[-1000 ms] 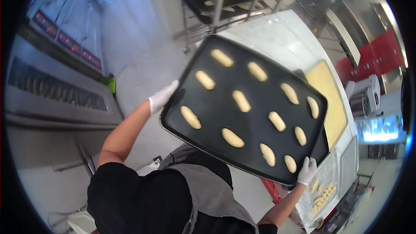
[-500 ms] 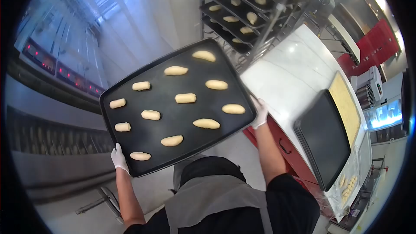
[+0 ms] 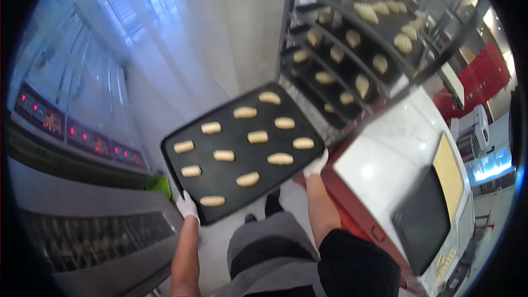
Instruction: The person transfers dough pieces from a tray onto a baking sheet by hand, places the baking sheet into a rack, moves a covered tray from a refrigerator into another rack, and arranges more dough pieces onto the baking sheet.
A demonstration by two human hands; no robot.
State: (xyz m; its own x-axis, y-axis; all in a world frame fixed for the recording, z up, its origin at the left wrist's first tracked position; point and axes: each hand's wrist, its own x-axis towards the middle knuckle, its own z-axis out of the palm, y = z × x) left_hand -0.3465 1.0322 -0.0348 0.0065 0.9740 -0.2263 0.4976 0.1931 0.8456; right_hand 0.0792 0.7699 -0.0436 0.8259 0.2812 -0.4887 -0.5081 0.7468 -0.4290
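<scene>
Between my two gloved hands I carry a black baking tray [image 3: 242,148], tilted in view, over the floor. Several pale dough pieces [image 3: 257,137] lie spaced apart on it, some short and blunt, others longer with tapered ends. My left hand [image 3: 187,205], in a white glove, grips the tray's near left corner. On the right edge, my right hand [image 3: 317,165] is closed round the rim, also gloved. The fingers under the tray are hidden on both sides.
A rack [image 3: 352,66] with several trays of shaped dough stands ahead on the right. Beside me is a white-topped counter [image 3: 374,159] with stacked black trays [image 3: 423,220] and a flat yellow sheet [image 3: 448,176]. Along the left runs an oven [image 3: 88,137] with red-lit displays.
The tray, held in both hands, has moved lower and further from my body. The rack now looks nearer and larger, and more of my apron and feet show.
</scene>
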